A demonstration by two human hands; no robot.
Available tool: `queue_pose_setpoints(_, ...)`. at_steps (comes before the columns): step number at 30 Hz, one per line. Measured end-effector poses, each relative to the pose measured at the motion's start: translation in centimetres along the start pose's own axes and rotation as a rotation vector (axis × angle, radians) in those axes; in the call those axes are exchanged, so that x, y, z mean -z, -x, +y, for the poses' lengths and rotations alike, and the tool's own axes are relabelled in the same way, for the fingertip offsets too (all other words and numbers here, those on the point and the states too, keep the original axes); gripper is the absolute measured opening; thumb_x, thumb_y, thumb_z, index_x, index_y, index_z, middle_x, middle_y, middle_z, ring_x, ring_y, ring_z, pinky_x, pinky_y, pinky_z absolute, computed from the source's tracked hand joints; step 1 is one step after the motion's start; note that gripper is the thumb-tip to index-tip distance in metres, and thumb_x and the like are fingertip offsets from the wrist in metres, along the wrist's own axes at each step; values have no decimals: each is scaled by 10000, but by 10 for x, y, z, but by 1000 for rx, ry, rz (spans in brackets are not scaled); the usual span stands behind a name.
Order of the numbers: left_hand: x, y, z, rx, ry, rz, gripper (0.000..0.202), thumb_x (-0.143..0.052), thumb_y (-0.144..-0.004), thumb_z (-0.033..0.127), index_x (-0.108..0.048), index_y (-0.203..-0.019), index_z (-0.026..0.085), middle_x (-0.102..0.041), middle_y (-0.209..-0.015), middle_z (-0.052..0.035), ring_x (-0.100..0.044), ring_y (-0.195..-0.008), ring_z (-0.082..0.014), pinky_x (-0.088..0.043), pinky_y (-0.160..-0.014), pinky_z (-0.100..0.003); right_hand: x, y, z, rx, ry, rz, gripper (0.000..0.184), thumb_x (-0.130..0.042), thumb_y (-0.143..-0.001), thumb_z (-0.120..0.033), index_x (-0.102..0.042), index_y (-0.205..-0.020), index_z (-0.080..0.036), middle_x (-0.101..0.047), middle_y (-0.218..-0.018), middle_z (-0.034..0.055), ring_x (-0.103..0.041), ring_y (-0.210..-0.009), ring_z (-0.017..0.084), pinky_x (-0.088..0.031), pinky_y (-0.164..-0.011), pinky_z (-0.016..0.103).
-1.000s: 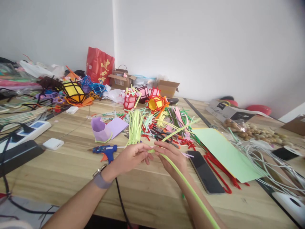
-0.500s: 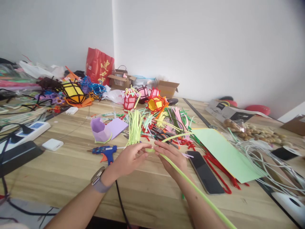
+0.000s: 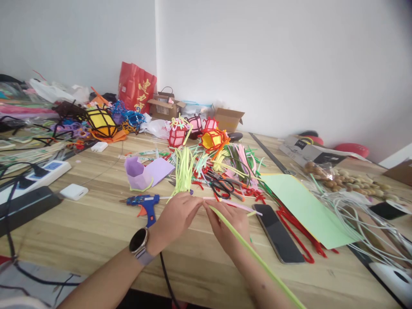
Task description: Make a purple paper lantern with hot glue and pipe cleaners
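Observation:
My left hand (image 3: 178, 216) and my right hand (image 3: 229, 221) meet at the fingertips over the table's front middle. Both are closed, pinching a yellow-green pipe cleaner (image 3: 257, 253). Its long end runs back over my right forearm toward the lower right; the pinched part is hidden behind my fingers. A short yellow-green tip shows past my right hand's far side. Just beyond my hands lies a bundle of yellow-green pipe cleaners (image 3: 183, 171). A blue glue gun (image 3: 146, 206) rests left of my left hand. Black-handled scissors (image 3: 222, 186) lie beyond my right hand.
A purple paper cup shape (image 3: 137, 174) stands beside a purple sheet (image 3: 160, 171). Right of my hands are a phone (image 3: 278, 234) and a light green sheet (image 3: 309, 208). Small lanterns (image 3: 212, 139) stand farther back. A power strip (image 3: 48, 174) lies at left.
Both hands have rolled over, knuckles now upward, and the watch face has turned up. The pipe cleaner's short end, which stuck out far to the right, is now mostly hidden.

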State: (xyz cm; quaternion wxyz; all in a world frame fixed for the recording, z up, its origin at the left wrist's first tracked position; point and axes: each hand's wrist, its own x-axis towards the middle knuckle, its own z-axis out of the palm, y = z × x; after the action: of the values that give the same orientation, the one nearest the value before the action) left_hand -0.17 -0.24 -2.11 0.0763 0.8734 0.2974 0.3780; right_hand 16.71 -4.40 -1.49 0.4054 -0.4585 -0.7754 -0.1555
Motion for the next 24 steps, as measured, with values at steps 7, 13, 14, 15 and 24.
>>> queue_pose_setpoints(7,3,-2,-3,-57,71,-7,261,-386,-947,232,-638,-919,168,-670,-845,-68,-574,-815,-188,-435,-765,-315,14,-23,-11,-833,-841,-383,339,-569,-806,-501,-632,-804,-168,-584,-483,-25,-412,-344,81,-297,-343,194)
queue_pose_setpoints(13,3,-11,-1,372,681,-295,297,-435,-915,348,-610,-769,159,-657,-727,-24,-581,-667,-132,-437,-627,-238,-2,-17,8,-794,-986,-378,345,-585,-777,-519,-593,-818,-177,-554,-508,-42,-410,-347,80,-312,-343,200)
queue_pose_setpoints(14,2,-12,-2,426,753,-287,300,-443,-907,366,-600,-761,155,-656,-710,-25,-580,-657,-130,-438,-624,-237,-4,-14,12,-742,-870,-365,324,-546,-816,-496,-602,-806,-177,-557,-516,-33,-422,-355,88,-325,-350,209)
queue_pose_setpoints(15,2,-12,-4,477,806,-264,300,-462,-893,385,-587,-750,153,-651,-685,-22,-572,-638,-127,-436,-617,-238,-6,-10,16,-663,-714,-322,308,-515,-848,-463,-615,-794,-177,-571,-536,-17,-450,-377,98,-353,-371,220)
queue_pose_setpoints(24,0,-11,-11,557,1042,-407,342,-573,-804,489,-559,-745,152,-600,-599,5,-518,-552,-108,-399,-565,-236,5,0,22,194,75,-17,225,-655,-832,-268,-650,-1048,-329,-693,-1041,21,-542,-1126,256,-236,-1049,491)
